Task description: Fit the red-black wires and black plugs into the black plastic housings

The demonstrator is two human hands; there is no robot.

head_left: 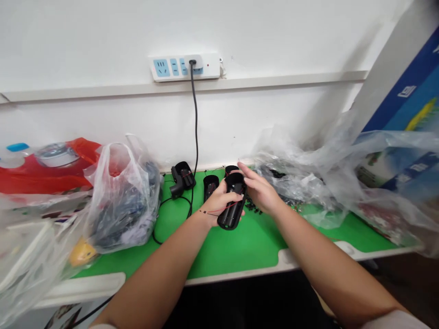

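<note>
My left hand [216,203] is wrapped round the black shell [233,201], long axis running near-to-far, tilted right; right hand [260,192] pinches its far end.

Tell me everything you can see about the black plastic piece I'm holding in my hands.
The black plastic shell is a long, rounded, glossy housing half, hollow side up, tilted away from you above the green mat. Thin red wires trail from it across the left hand, which cradles it from below. The right hand fingers touch its upper end. Inner detail is too small to tell.
</note>
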